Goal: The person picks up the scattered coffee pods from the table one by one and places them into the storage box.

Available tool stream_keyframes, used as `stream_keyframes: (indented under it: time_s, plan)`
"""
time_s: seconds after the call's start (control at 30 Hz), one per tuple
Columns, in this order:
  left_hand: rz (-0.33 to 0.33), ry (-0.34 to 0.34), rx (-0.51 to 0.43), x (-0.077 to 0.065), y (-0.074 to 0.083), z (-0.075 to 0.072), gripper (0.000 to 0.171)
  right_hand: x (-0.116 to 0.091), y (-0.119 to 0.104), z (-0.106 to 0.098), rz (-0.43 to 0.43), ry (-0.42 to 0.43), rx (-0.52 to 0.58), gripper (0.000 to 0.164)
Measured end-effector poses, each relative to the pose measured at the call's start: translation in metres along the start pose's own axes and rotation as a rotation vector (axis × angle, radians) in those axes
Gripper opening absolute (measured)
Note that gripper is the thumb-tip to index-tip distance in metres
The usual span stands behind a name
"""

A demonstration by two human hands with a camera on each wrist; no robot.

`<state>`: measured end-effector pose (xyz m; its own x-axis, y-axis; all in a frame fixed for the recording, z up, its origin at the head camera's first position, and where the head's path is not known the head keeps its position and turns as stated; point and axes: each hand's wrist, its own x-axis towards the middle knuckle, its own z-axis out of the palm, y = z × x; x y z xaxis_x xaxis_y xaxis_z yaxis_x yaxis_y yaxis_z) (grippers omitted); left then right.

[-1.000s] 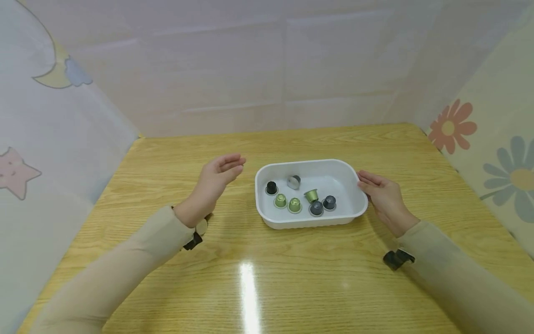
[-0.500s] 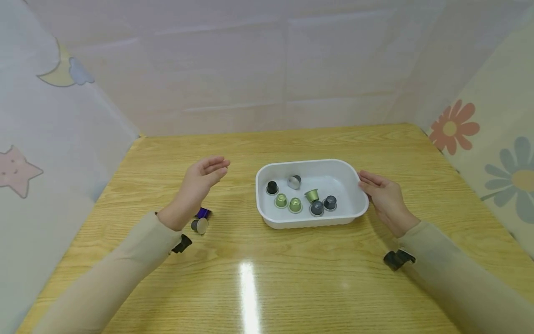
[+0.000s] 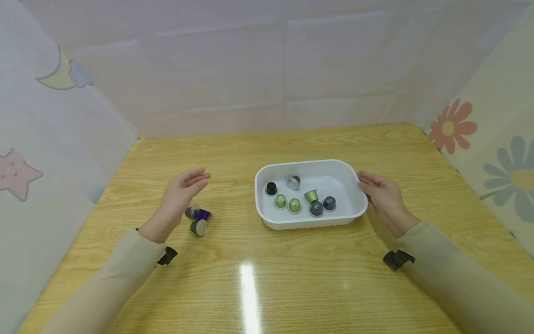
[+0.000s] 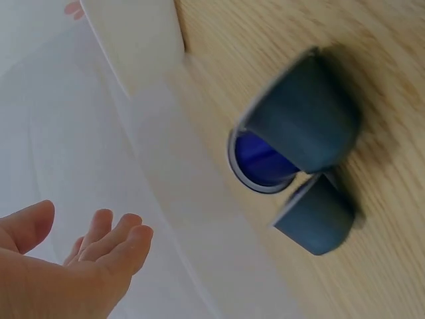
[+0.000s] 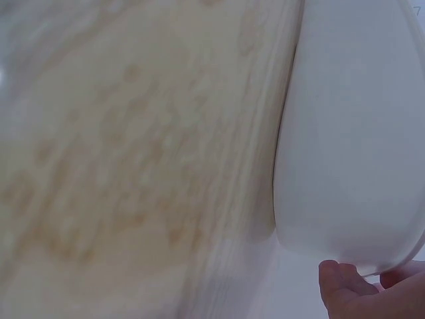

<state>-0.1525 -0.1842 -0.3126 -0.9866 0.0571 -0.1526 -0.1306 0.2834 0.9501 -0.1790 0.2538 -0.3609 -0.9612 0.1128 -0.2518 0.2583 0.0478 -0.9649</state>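
Note:
My left hand (image 3: 175, 199) hovers over the left part of the table, fingers extended and holding nothing. Just to its right lie coffee capsules: a purple-blue one (image 3: 203, 214), a dark one (image 3: 191, 211) behind it, and another dark one (image 3: 199, 227) showing its pale lid. In the left wrist view the blue capsule (image 4: 265, 159) is partly hidden by a dark capsule (image 4: 309, 113). My right hand (image 3: 385, 199) holds the right end of a white plastic bin (image 3: 310, 222), its fingertips and thumb at the rim. Inside the bin are several green, grey and black capsules.
The wooden table (image 3: 292, 278) runs back to a pale covered wall (image 3: 233, 69). Printed side panels stand at left and right, one with a star (image 3: 18, 174), the other with flowers (image 3: 452, 126). A bright reflection lies on the near tabletop.
My left hand has moved left and toward me, away from the bin, bringing the loose capsules beside it into view. The right hand and the bin have stayed put.

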Motion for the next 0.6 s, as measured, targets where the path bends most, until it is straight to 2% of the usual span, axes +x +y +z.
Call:
stream_keyframes:
  time_s: [0.17, 0.27, 0.43, 0.6]
  plan:
    - [-0.011, 0.004, 0.014, 0.000, -0.007, -0.007, 0.055, -0.001, 0.001, -0.001, -0.001, -0.005, 0.019, 0.055]
    - [-0.022, -0.018, 0.050, 0.000, -0.010, -0.011, 0.058, -0.001, 0.002, -0.001, -0.004, -0.007, 0.021, 0.055]
    - [-0.045, -0.107, 0.128, 0.002, -0.015, -0.020, 0.067, -0.001, 0.001, -0.001, -0.007, -0.008, 0.011, 0.055]
    - [-0.027, -0.187, 0.222, 0.006, -0.026, -0.030, 0.074, -0.001, 0.001, -0.001, 0.001, -0.002, 0.005, 0.054]
